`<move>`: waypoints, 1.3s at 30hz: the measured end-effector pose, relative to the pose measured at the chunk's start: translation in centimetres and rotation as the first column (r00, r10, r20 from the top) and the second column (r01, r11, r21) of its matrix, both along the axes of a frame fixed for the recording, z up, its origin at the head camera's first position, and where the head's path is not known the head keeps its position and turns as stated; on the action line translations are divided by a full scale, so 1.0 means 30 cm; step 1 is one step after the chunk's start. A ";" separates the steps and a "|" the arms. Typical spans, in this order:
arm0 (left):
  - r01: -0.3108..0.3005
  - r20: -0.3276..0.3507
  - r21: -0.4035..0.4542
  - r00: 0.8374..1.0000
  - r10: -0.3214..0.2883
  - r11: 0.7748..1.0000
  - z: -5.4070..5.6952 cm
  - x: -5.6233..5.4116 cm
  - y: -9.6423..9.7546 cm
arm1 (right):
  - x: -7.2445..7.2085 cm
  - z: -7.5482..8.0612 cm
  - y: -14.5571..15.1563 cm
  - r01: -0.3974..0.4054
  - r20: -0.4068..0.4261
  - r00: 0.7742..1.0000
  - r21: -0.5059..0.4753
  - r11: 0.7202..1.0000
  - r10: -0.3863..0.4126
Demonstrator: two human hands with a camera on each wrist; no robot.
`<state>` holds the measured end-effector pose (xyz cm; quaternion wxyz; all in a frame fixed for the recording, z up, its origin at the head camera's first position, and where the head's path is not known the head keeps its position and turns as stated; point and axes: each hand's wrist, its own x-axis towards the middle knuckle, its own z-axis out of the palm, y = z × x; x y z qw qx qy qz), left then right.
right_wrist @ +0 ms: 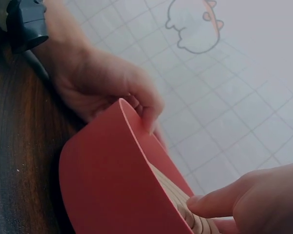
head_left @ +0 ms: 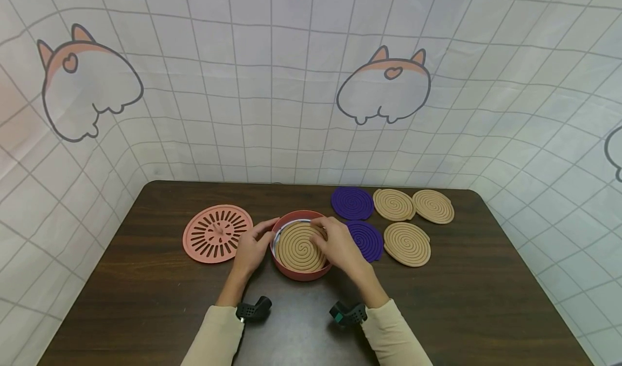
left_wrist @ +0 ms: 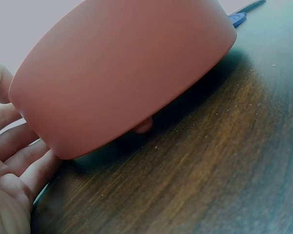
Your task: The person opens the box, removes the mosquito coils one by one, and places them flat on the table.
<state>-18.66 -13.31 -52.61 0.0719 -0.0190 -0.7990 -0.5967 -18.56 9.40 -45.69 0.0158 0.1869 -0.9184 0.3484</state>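
Observation:
A round red mosquito coil box (head_left: 297, 276) stands on the table between the two hands, with a whitish ring lining showing along its inner edge. My left hand (head_left: 250, 251) grips its left wall, a digit over the rim and fingers along the outside; the smooth outer wall (left_wrist: 132, 73) fills much of the left wrist view. Inside the box lies a tan mosquito coil (head_left: 298, 247). My right hand (head_left: 342, 244) reaches over the right rim and holds the coil's edge, its thumb on the coil's upper face in the right wrist view.
A pink slotted lid (head_left: 217, 234) lies left of the box. To the right are purple coils (head_left: 352, 203) and several tan coils (head_left: 407, 244), flat on the dark wooden table (head_left: 466, 306). A white tiled-pattern curtain (head_left: 286, 101) hangs behind and at both sides.

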 end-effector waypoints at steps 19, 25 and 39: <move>-0.012 -0.020 -0.026 1.000 0.012 1.000 0.002 0.000 0.004 | -0.020 0.008 0.048 -0.077 0.116 0.988 -0.181 0.981 0.099; -0.014 -0.022 -0.024 1.000 0.014 1.000 0.002 -0.002 0.004 | -0.024 0.007 0.052 -0.092 0.141 0.983 -0.178 0.980 0.118; -0.019 -0.021 -0.034 1.000 0.018 0.999 0.000 -0.002 0.005 | -0.032 0.002 0.064 -0.093 0.190 0.971 -0.253 0.963 0.144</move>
